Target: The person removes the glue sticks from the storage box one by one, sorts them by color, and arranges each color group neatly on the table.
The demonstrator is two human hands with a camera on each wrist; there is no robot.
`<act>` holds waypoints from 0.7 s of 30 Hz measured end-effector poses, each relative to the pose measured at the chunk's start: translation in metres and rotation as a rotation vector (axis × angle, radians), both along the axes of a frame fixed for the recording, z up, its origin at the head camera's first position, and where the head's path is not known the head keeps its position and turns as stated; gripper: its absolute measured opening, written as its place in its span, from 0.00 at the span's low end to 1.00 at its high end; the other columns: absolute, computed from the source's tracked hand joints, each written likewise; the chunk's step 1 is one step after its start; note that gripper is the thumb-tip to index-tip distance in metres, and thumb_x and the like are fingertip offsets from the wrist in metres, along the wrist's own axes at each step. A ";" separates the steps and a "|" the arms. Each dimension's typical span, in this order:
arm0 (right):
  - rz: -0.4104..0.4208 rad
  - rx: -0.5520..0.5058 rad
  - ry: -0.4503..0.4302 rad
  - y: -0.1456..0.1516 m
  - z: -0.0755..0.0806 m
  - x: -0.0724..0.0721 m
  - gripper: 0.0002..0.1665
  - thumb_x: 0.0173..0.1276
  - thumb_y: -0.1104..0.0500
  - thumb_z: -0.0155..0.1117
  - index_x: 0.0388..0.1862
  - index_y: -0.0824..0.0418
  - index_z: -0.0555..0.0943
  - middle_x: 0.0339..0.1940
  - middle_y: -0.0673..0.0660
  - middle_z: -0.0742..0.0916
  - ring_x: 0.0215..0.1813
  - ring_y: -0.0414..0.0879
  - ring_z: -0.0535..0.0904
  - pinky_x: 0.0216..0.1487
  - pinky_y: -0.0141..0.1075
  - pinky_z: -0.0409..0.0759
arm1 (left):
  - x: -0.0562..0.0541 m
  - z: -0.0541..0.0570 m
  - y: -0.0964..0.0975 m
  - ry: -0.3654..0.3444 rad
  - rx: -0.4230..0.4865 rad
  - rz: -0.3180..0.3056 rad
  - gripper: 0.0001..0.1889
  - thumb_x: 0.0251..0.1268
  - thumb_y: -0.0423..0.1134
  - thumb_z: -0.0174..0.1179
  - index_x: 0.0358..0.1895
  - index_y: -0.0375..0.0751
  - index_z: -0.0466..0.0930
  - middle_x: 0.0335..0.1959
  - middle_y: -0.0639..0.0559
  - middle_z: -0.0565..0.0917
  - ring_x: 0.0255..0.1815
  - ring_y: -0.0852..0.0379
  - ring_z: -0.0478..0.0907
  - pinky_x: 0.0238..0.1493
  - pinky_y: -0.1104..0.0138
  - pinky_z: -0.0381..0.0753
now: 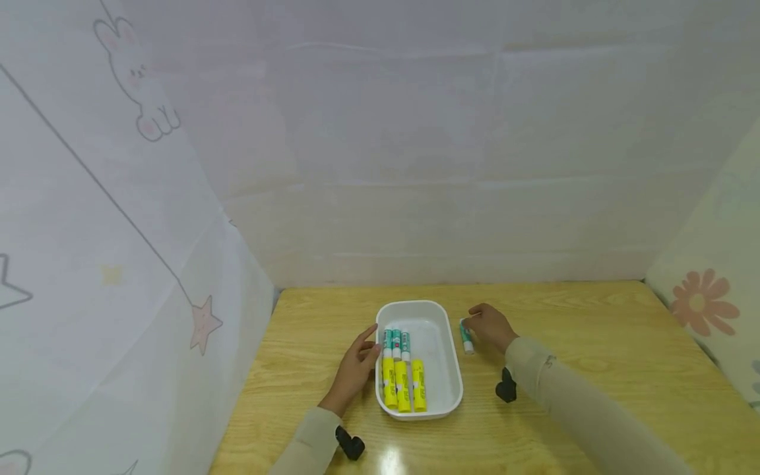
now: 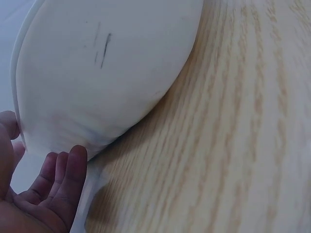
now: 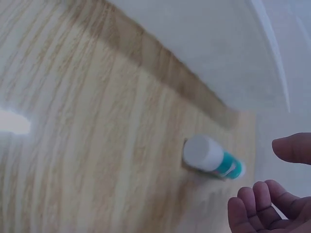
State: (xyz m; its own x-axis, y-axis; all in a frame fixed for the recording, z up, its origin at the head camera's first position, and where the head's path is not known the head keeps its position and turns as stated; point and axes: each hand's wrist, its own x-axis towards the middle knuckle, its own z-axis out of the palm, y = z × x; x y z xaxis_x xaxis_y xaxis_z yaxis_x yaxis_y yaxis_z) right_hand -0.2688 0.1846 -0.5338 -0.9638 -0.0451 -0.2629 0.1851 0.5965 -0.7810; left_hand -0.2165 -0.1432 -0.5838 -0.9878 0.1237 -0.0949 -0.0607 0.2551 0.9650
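Likely pickup step: right hand (image 1: 489,328), fingers parted beside glue stick (image 1: 467,339), needs a pinch; left hand (image 1: 353,369) loose at tray (image 1: 439,379).

You face a pale, creased wall (image 1: 380,165); a rabbit (image 1: 139,82) and star (image 1: 204,323) decorate the left wall (image 1: 65,356), a flower (image 1: 697,303) the right wall (image 1: 700,224). Light glints off your wooden table (image 1: 600,316).

Glue sticks (image 1: 402,379) in tray (image 1: 439,369), single stick (image 1: 466,340) right; table (image 1: 600,330) beneath

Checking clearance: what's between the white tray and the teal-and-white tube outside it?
Only a bare strip of wooden table separates the white tray from the tube; right wrist view.
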 end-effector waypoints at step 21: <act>0.089 -0.203 -0.012 -0.055 0.043 -0.013 0.33 0.72 0.52 0.60 0.68 0.70 0.68 0.61 0.65 0.78 0.59 0.60 0.76 0.61 0.50 0.75 | 0.000 -0.003 0.001 -0.015 0.007 0.031 0.25 0.75 0.50 0.53 0.72 0.70 0.62 0.62 0.43 0.71 0.57 0.46 0.75 0.49 0.56 0.82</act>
